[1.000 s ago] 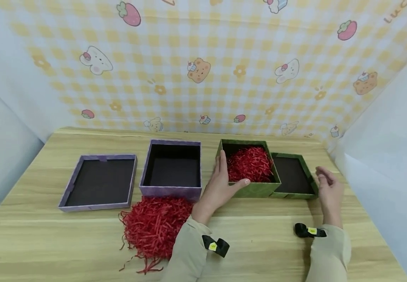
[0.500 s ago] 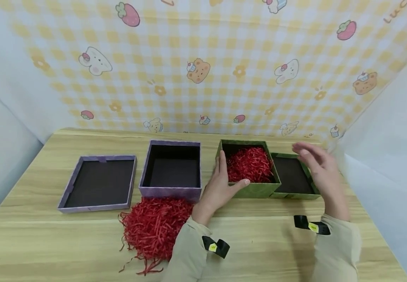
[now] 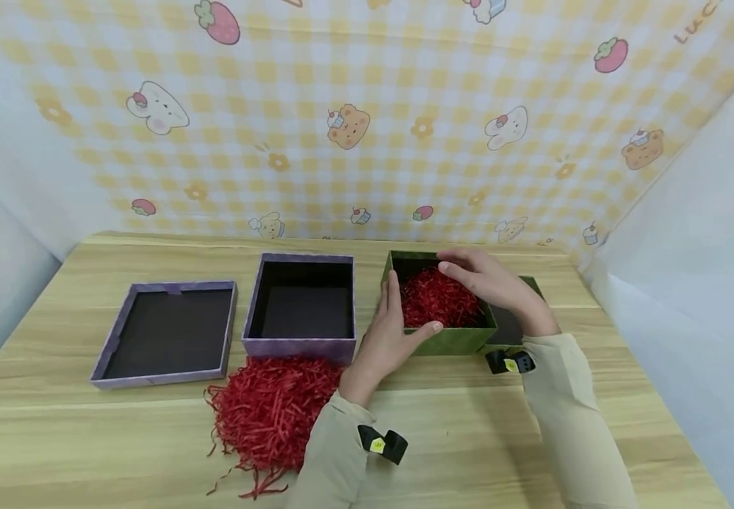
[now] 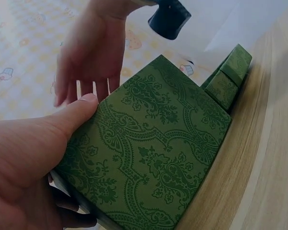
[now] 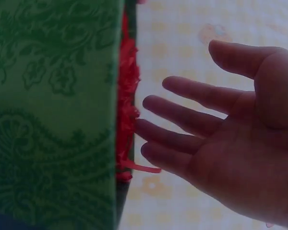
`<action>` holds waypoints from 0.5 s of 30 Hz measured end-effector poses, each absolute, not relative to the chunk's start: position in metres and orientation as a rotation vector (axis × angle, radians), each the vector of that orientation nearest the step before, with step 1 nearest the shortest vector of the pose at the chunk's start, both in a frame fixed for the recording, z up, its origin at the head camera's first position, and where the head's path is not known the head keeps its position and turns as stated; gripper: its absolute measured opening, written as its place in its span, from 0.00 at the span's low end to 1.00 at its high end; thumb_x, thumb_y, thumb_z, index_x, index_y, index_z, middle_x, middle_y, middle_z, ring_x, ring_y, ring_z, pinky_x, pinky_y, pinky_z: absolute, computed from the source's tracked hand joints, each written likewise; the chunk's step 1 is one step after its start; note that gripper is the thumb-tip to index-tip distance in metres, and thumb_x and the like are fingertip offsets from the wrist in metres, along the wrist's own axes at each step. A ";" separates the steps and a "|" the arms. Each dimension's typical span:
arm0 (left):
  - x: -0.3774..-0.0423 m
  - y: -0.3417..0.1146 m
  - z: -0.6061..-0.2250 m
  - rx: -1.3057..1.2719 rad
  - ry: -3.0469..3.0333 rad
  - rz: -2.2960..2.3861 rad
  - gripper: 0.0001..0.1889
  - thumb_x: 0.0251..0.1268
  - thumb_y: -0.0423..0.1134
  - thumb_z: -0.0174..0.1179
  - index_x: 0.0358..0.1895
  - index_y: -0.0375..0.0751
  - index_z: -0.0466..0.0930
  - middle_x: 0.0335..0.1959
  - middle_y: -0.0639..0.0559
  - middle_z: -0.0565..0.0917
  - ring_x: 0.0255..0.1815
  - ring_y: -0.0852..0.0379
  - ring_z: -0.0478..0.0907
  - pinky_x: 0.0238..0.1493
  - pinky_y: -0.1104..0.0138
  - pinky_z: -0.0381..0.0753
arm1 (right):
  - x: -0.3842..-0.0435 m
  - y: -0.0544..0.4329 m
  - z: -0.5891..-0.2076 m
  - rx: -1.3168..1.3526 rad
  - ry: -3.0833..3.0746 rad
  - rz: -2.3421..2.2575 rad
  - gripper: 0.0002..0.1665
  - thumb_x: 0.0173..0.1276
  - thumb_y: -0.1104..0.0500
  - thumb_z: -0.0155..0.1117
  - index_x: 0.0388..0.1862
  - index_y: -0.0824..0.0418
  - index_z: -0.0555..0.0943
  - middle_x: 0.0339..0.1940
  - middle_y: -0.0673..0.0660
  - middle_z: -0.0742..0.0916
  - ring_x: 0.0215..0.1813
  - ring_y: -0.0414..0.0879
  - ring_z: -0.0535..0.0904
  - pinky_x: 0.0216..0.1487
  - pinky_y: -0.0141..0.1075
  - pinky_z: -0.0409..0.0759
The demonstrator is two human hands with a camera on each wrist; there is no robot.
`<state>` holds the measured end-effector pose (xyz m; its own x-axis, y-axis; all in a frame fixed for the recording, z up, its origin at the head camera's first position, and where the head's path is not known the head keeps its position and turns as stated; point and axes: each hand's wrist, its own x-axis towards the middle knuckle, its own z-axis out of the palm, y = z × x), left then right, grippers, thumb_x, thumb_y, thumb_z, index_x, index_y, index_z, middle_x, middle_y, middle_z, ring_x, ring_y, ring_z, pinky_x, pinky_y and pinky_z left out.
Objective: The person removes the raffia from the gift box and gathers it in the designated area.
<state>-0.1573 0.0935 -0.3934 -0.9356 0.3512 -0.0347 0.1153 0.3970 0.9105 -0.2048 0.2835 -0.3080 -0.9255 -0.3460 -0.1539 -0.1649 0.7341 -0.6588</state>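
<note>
A green patterned box (image 3: 450, 343) holds a heap of red shredded paper (image 3: 435, 302). My left hand (image 3: 385, 348) rests on the box's near left corner, its straight fingers along the left side and the thumb across the front at the rim. In the left wrist view the thumb touches the top edge of the green box (image 4: 149, 139). Over the box's far right part hovers my right hand (image 3: 488, 283), fingers extended and nothing held. The right wrist view shows the spread fingers of the right hand (image 5: 221, 129) near the red paper (image 5: 128, 100) that pokes above the rim.
Right of the box lies its green lid (image 3: 507, 326), partly hidden by the right arm. A purple box (image 3: 300, 348) with a dark, bare inside stands left, with its purple lid (image 3: 166, 332) beyond. Loose red shredded paper (image 3: 271, 413) lies before the purple box.
My right hand has come from beside the green lid, rising and moving left to hover over the green box. The left hand stays on the box corner. The head view has shifted slightly.
</note>
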 end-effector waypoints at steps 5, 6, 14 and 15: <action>-0.157 0.093 -0.395 0.406 2.430 1.565 0.55 0.58 0.62 0.58 0.73 0.51 0.23 0.74 0.40 0.33 0.70 0.37 0.49 0.59 0.46 0.63 | -0.215 0.276 -0.315 -0.298 2.672 -0.765 0.32 0.74 0.45 0.44 0.64 0.69 0.68 0.62 0.68 0.73 0.62 0.62 0.68 0.58 0.56 0.66; -0.157 0.092 -0.395 0.402 2.427 1.562 0.55 0.58 0.62 0.58 0.73 0.52 0.22 0.74 0.40 0.33 0.70 0.38 0.49 0.59 0.46 0.63 | -0.216 0.274 -0.317 -0.269 2.662 -0.734 0.33 0.74 0.45 0.44 0.64 0.70 0.67 0.63 0.68 0.72 0.62 0.62 0.67 0.58 0.56 0.65; -0.158 0.091 -0.393 0.416 2.419 1.549 0.54 0.59 0.60 0.57 0.72 0.52 0.22 0.74 0.41 0.32 0.71 0.41 0.43 0.62 0.47 0.59 | -0.228 0.266 -0.335 -0.106 2.605 -0.629 0.38 0.75 0.45 0.39 0.69 0.75 0.56 0.67 0.73 0.64 0.66 0.66 0.60 0.62 0.57 0.60; -0.158 0.092 -0.393 0.420 2.421 1.548 0.54 0.59 0.60 0.57 0.72 0.52 0.22 0.74 0.41 0.33 0.71 0.41 0.43 0.62 0.47 0.58 | -0.229 0.266 -0.336 -0.085 2.603 -0.611 0.38 0.75 0.45 0.38 0.68 0.75 0.56 0.67 0.74 0.64 0.66 0.66 0.60 0.62 0.57 0.59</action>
